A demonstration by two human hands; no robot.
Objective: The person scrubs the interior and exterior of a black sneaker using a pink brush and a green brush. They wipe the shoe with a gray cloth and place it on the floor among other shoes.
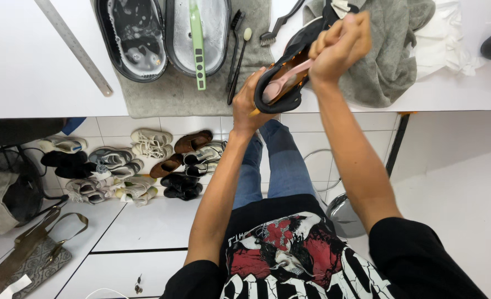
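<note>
At the worktop's front edge, left hand (249, 105) grips a black shoe (281, 72); right hand (339, 44), fist closed, works a pink-handled brush (281, 83) inside; short firm strokes suit.

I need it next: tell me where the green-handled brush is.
In the head view, the green-handled brush lies across the right-hand black basin on the grey mat, left of two black brushes.

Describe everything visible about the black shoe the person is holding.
The black shoe is dark outside with an orange-brown lining, and looks smooth, perhaps leather or synthetic. It is held above the white table's front edge, opening tilted toward the camera, heel end nearest. The left hand grips it from below at the heel. The right hand holds a pink-handled brush pushed inside the opening. Its far end overlaps a grey towel; the toe is hidden.
</note>
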